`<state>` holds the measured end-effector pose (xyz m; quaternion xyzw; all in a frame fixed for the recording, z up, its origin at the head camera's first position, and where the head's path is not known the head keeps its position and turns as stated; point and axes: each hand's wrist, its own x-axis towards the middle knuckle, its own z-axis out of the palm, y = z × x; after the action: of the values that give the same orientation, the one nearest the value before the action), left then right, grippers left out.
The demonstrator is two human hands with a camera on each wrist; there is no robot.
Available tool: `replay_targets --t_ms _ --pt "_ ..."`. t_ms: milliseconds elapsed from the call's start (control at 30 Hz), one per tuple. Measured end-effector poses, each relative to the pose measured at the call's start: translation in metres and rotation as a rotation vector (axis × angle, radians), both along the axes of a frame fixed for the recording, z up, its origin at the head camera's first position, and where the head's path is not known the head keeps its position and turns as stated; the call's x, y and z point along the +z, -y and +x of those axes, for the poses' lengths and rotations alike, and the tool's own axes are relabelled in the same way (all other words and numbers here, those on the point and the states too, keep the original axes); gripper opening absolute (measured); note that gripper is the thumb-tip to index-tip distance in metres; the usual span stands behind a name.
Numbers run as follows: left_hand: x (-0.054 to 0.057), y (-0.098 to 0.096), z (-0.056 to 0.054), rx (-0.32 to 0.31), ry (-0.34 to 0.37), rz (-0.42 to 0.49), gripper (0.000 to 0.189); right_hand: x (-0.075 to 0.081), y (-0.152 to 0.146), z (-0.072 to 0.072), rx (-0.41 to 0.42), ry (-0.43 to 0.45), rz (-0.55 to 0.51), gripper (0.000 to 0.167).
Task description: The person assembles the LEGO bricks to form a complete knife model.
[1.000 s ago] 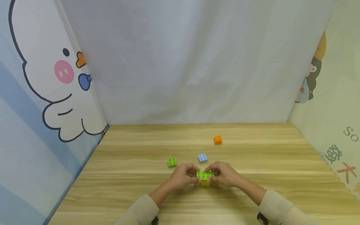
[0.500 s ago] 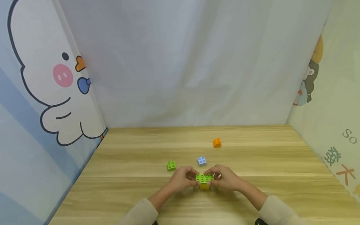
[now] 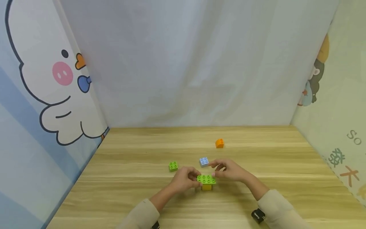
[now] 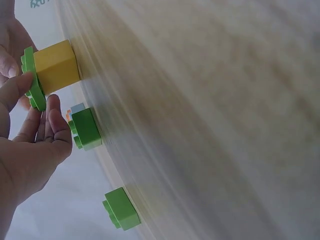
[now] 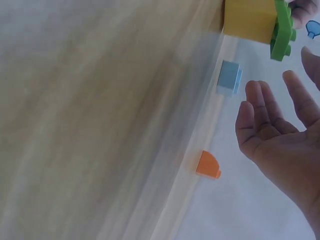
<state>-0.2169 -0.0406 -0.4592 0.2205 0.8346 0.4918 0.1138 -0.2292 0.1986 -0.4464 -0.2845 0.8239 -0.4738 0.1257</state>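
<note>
A bright green studded plate (image 3: 206, 179) lies on top of a yellow brick (image 3: 207, 187) on the table, overhanging it at the sides. My left hand (image 3: 183, 180) pinches the plate's left end between thumb and fingers. Off the plate's right end, my right hand (image 3: 231, 170) holds nothing; its fingers are spread apart in the right wrist view. Its index fingertip is right at the light blue two-by-two brick (image 3: 204, 162) in the head view. To the left sits a small green brick (image 3: 173, 166). The left wrist view also shows another green brick (image 4: 86, 129) beyond the left fingers.
An orange brick with a curved top (image 3: 219, 143) stands farther back on the wooden table (image 3: 137, 152). A pale curtain (image 3: 183, 63) hangs along the table's back edge, with printed cloth walls at both sides.
My right hand has let go of the green plate's right end and moved back toward the light blue brick. The left hand has kept its hold on the plate.
</note>
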Motion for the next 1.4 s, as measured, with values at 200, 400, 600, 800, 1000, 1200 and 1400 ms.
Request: replay_targets --t_ms 200,400,600,800,1000,1200,1400 --pt "-0.002 -0.001 -0.001 -0.019 -0.018 0.012 0.026 -0.002 -0.001 -0.013 -0.041 0.022 -0.012 0.04" --pt "-0.004 -0.002 -0.002 -0.034 -0.025 0.005 0.026 -0.005 0.002 -0.026 -0.056 0.056 -0.037 0.04" --pt "-0.001 -0.001 -0.003 -0.042 0.0 -0.008 0.026 -0.008 0.008 -0.037 -0.092 0.101 -0.003 0.042" --pt "0.004 -0.001 -0.004 -0.051 0.017 -0.031 0.028 -0.01 0.01 -0.045 -0.144 0.124 -0.027 0.045" --pt "0.005 -0.003 -0.003 -0.049 0.034 -0.041 0.028 -0.018 0.009 -0.052 -0.18 0.171 -0.032 0.045" --pt "0.004 -0.003 -0.004 -0.052 0.044 -0.036 0.028 -0.023 0.01 -0.06 -0.172 0.145 0.023 0.045" --pt "0.004 -0.004 -0.004 -0.049 0.048 -0.037 0.028 -0.024 0.01 -0.063 -0.155 0.122 0.061 0.04"
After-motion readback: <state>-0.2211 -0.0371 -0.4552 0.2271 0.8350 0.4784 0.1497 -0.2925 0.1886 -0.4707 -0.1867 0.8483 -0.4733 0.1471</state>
